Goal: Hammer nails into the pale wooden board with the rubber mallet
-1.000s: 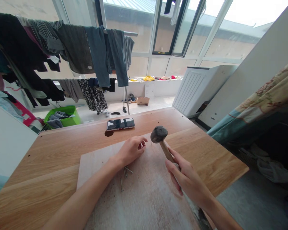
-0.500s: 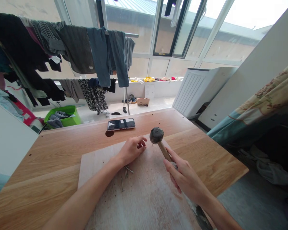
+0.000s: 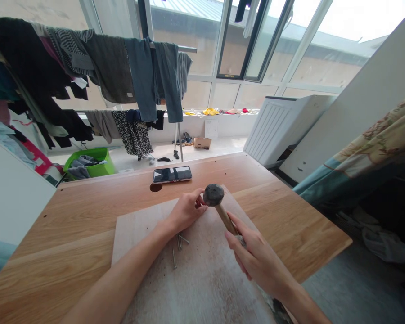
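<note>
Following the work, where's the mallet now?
In the head view, just right of centre: the mallet is in the right hand, its head near the left hand.

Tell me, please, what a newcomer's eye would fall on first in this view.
Most likely the dark-headed mallet, held in the right grip over the pale board on the wooden table. After that, perhaps the loose nails lying on the board near the left grip, then the bright green tub beyond the table at left.
</note>
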The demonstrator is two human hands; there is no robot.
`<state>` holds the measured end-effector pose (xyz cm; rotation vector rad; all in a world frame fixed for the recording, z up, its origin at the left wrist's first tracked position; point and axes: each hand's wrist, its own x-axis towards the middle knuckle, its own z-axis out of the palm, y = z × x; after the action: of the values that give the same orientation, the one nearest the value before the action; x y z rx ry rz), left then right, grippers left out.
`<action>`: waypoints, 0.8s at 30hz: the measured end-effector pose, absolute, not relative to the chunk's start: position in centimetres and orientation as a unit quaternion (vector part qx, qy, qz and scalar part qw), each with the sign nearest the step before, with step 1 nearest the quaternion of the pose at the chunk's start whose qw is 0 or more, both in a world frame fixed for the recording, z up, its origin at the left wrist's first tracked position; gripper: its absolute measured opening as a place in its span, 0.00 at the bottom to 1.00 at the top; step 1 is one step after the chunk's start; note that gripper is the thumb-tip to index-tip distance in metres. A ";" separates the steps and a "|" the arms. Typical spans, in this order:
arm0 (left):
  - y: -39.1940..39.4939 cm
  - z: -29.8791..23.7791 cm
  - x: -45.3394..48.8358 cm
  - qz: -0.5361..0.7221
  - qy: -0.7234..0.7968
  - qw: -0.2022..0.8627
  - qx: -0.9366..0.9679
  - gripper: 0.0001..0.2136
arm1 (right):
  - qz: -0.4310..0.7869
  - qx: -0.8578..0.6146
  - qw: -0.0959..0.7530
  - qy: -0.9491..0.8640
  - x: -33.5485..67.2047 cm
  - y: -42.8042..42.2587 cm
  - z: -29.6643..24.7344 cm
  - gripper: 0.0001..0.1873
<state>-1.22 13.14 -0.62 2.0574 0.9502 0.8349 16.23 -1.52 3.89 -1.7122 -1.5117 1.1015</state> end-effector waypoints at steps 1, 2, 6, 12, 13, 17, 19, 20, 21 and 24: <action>13.1 -0.6 -1.2 0.325 0.366 0.354 0.797 0.09 | 0.412 -0.646 0.297 -0.570 16.2 -1.6 3.9 0.34; 13.1 -0.6 -1.1 0.327 0.364 0.352 0.798 0.10 | 0.411 -0.648 0.295 -0.570 16.1 -1.7 3.9 0.34; 13.4 -0.4 -1.5 0.305 0.362 0.370 0.800 0.12 | 0.410 -0.646 0.303 -0.569 16.0 -1.7 3.7 0.34; 11.9 3.0 -5.5 0.162 0.325 0.289 0.886 0.09 | 0.434 -0.637 0.327 -0.547 17.0 -2.2 2.4 0.34; 11.2 3.7 -6.2 0.115 0.311 0.263 0.906 0.08 | 0.428 -0.638 0.332 -0.548 17.3 -2.5 2.2 0.34; 8.4 5.2 -7.6 0.010 0.286 0.161 0.944 0.04 | 0.422 -0.643 0.320 -0.554 18.4 -4.1 1.8 0.35; 7.7 5.0 -7.4 0.004 0.272 0.112 0.956 0.05 | 0.425 -0.652 0.297 -0.553 18.6 -4.8 1.9 0.37; 7.5 4.7 -7.1 0.007 0.261 0.092 0.961 0.05 | 0.425 -0.659 0.287 -0.550 18.6 -5.0 2.0 0.38; 7.5 4.5 -6.8 0.013 0.249 0.078 0.965 0.05 | 0.424 -0.665 0.280 -0.547 18.5 -5.3 2.2 0.39; 8.1 4.0 -6.2 0.049 0.242 0.077 0.966 0.05 | 0.420 -0.673 0.282 -0.539 18.2 -5.8 2.4 0.40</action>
<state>-6.21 8.08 3.95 2.8938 0.7263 0.1457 18.20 -5.76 2.45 -1.8034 -1.4451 1.1246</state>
